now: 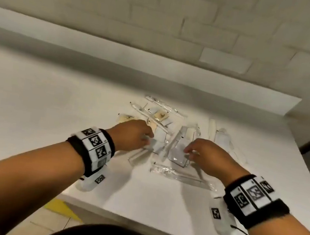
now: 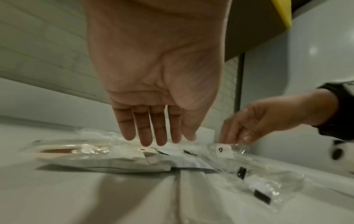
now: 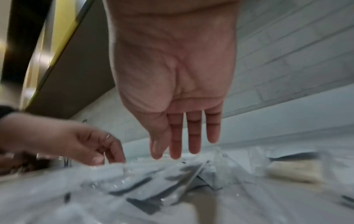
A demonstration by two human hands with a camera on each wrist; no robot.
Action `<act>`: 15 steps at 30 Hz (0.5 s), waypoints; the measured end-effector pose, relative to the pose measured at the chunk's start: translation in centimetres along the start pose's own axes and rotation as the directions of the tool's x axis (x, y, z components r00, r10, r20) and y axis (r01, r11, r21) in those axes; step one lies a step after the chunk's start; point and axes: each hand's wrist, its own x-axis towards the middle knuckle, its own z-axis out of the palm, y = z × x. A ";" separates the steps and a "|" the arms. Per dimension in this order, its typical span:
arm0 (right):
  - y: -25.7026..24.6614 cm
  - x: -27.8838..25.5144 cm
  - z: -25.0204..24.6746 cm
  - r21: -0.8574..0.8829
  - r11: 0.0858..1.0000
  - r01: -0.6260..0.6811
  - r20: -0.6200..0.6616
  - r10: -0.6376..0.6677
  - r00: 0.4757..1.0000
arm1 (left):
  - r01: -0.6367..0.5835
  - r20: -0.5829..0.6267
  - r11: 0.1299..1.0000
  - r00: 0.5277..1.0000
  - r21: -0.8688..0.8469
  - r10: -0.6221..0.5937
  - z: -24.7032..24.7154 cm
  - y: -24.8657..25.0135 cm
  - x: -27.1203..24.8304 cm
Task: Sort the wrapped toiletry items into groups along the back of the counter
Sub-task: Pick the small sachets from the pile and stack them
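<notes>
A loose pile of wrapped toiletry items (image 1: pixel 165 123) lies mid-counter: clear sleeves, white sachets, tan soap packets (image 1: pixel 127 119). My left hand (image 1: pixel 146 138) hovers at the pile's left side. In the left wrist view its fingers (image 2: pixel 145 136) are straight, tips just over a white sachet (image 2: pixel 134 157) and holding nothing. My right hand (image 1: pixel 187 151) is at the pile's near right. Its thumb and fingers pinch the top edge of a clear packet (image 1: pixel 177 156), which has a white label (image 2: pixel 224 150). A wrapped toothbrush (image 1: pixel 177 174) lies nearest me.
The white counter (image 1: pixel 49 110) runs far to the left. A raised ledge (image 1: pixel 119 56) and a brick wall (image 1: pixel 167 7) close the back. The counter's right edge (image 1: pixel 308 168) sits close to the pile, and the front edge (image 1: pixel 134 217) is below my wrists.
</notes>
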 end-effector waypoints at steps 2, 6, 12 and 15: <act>-0.4 2.0 0.6 -0.165 0.984 0.062 -0.031 -0.068 0.997 | -0.040 0.095 0.997 0.995 0.064 0.033 0.1 0.1 1.8; -0.3 4.1 1.8 -0.330 0.936 0.125 0.057 -0.113 0.992 | -0.119 0.150 0.959 0.985 0.259 0.081 0.7 1.2 3.8; -0.4 4.4 1.3 -0.436 0.900 0.017 0.081 0.020 0.996 | -0.128 0.168 0.971 0.981 0.202 0.095 0.9 1.2 4.1; -0.5 4.1 1.0 -0.427 0.904 0.023 0.140 0.042 0.989 | -0.082 0.231 0.982 0.972 0.172 0.041 0.5 0.5 4.3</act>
